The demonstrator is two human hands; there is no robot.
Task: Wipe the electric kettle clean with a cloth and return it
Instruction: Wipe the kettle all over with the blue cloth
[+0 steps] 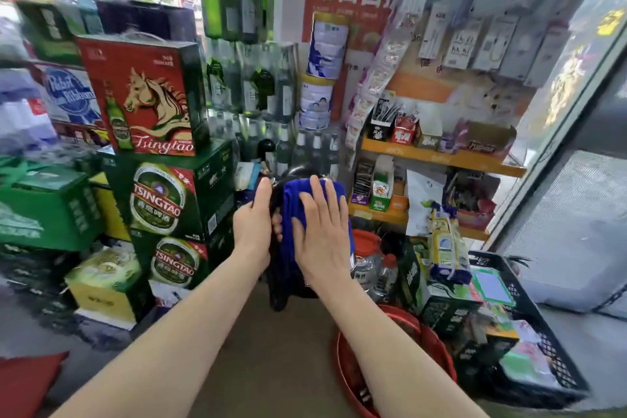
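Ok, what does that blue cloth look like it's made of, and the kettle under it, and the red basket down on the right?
Blue cloth: soft woven fabric, possibly microfibre; it drapes and folds under the right hand.
Kettle: dark and slightly glossy, probably plastic, but mostly hidden and blurred. The left hand steadies it.
Red basket: looks like moulded plastic, with a smooth, shiny rim.

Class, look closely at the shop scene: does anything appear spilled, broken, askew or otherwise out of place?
Nothing stands out. The right hand presses a blue cloth flat against the dark kettle, which the left hand steadies. No spill or damage shows.
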